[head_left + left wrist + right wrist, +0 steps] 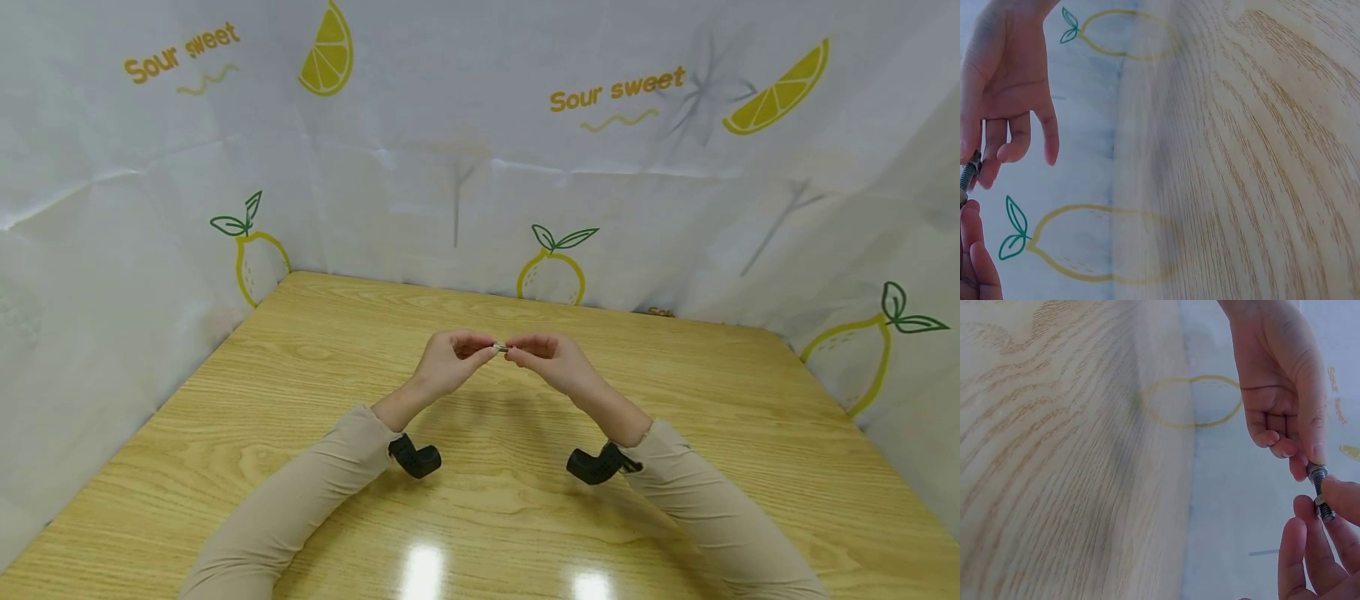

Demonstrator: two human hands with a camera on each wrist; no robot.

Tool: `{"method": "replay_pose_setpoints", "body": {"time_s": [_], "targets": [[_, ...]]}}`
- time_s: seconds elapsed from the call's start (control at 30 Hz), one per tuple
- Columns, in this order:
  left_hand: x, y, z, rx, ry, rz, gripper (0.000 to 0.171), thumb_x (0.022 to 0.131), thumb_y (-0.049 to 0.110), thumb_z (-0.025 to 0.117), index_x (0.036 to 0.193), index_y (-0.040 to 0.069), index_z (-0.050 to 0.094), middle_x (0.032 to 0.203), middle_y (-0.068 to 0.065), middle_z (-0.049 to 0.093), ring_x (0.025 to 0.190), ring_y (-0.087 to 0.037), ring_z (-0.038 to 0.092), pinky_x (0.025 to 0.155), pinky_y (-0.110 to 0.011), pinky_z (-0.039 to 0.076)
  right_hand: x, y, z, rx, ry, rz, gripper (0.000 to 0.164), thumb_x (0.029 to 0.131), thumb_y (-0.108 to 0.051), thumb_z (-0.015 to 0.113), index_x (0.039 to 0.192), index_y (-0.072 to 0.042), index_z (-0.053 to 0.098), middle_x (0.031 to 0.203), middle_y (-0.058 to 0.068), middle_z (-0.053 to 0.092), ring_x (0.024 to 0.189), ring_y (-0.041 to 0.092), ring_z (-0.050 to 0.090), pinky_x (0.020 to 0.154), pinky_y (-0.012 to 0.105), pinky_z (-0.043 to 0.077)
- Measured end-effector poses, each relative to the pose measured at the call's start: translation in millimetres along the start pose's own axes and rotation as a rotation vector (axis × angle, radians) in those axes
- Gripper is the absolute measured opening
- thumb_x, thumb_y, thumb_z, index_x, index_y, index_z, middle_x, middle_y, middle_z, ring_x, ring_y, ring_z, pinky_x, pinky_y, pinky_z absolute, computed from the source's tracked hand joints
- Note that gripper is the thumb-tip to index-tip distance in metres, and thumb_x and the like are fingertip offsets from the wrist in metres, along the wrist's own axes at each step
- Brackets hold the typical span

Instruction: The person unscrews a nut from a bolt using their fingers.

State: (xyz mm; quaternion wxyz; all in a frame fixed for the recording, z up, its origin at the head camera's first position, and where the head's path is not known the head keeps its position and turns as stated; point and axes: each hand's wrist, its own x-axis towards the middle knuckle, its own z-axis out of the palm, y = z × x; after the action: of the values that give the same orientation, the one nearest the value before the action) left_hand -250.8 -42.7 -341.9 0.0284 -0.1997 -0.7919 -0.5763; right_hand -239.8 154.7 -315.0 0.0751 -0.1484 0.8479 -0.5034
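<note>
- Threaded bolt (pixel 1319 484) held up over the desk (pixel 315 350), between both hands; nut (pixel 1319 500) on its shank.
- Left hand (pixel 445 363): thumb and fingers pinch the bolt's head end.
- Right hand (pixel 561 365): thumb and fingers pinch the bolt around the nut, other fingers loosely bent.
- Black wrist mounts (pixel 416 457), one per wrist, by beige sleeves (pixel 300 492).
- Wood-grain desk, glare spots at near side.
- White lemon-print sheet (pixel 420 83) behind, "Sour sweet" lettering.
</note>
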Motion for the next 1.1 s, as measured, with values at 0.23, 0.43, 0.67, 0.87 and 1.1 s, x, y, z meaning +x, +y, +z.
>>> {"method": "replay_pose_setpoints", "body": {"time_s": [0.23, 0.43, 0.67, 0.87, 1.1], "targets": [[0.4, -0.7, 0.2, -0.013, -0.010, 0.011, 0.022, 0.090, 0.016, 0.063, 0.106, 0.002, 0.069, 0.101, -0.017, 0.069, 0.090, -0.032, 0.066, 0.071, -0.024, 0.053, -0.3, 1.6, 0.2, 0.015, -0.001, -0.022, 0.043, 0.092, -0.031, 0.060, 0.129, -0.009, 0.054, 0.126, 0.016, 0.059, 0.114, 0.032, 0.056, 0.098, 0.051, 0.044], [-0.3, 0.2, 0.5, 0.004, -0.001, 0.013, 0.022, 0.090, 0.016, 0.063, 0.106, 0.003, 0.069, 0.101, -0.015, 0.070, 0.086, -0.024, 0.067, 0.070, -0.023, 0.053, 0.8, 1.5, 1.0, -0.004, -0.011, 0.001, 0.037, 0.095, -0.032, 0.054, 0.120, -0.006, 0.061, 0.115, 0.016, 0.066, 0.109, 0.033, 0.059, 0.100, 0.053, 0.041], [-0.4, -0.5, 0.3, -0.009, -0.003, 0.017, 0.022, 0.090, 0.016, 0.064, 0.106, 0.003, 0.069, 0.100, -0.016, 0.070, 0.087, -0.027, 0.067, 0.070, -0.024, 0.053, 0.0, 1.1, 1.1, 0.021, 0.018, -0.022, 0.037, 0.090, -0.022, 0.063, 0.124, -0.007, 0.057, 0.124, 0.016, 0.059, 0.111, 0.029, 0.058, 0.095, 0.046, 0.048], [-0.3, -0.5, 0.4, 0.001, 0.001, 0.006, 0.022, 0.090, 0.018, 0.064, 0.106, 0.003, 0.069, 0.101, -0.015, 0.070, 0.087, -0.023, 0.067, 0.071, -0.025, 0.053, 0.8, -0.2, -0.3, -0.018, -0.003, 0.005, 0.042, 0.096, -0.035, 0.052, 0.122, -0.004, 0.059, 0.115, 0.016, 0.066, 0.108, 0.035, 0.059, 0.099, 0.053, 0.042], [0.2, -1.1, 0.4, -0.001, -0.003, 0.003, 0.022, 0.089, 0.017, 0.064, 0.106, 0.003, 0.069, 0.102, -0.015, 0.069, 0.088, -0.024, 0.067, 0.072, -0.025, 0.053, 0.5, 1.9, -1.5, 0.010, 0.012, -0.005, 0.032, 0.091, -0.021, 0.061, 0.119, -0.006, 0.060, 0.118, 0.014, 0.063, 0.108, 0.028, 0.060, 0.096, 0.046, 0.047]]}}
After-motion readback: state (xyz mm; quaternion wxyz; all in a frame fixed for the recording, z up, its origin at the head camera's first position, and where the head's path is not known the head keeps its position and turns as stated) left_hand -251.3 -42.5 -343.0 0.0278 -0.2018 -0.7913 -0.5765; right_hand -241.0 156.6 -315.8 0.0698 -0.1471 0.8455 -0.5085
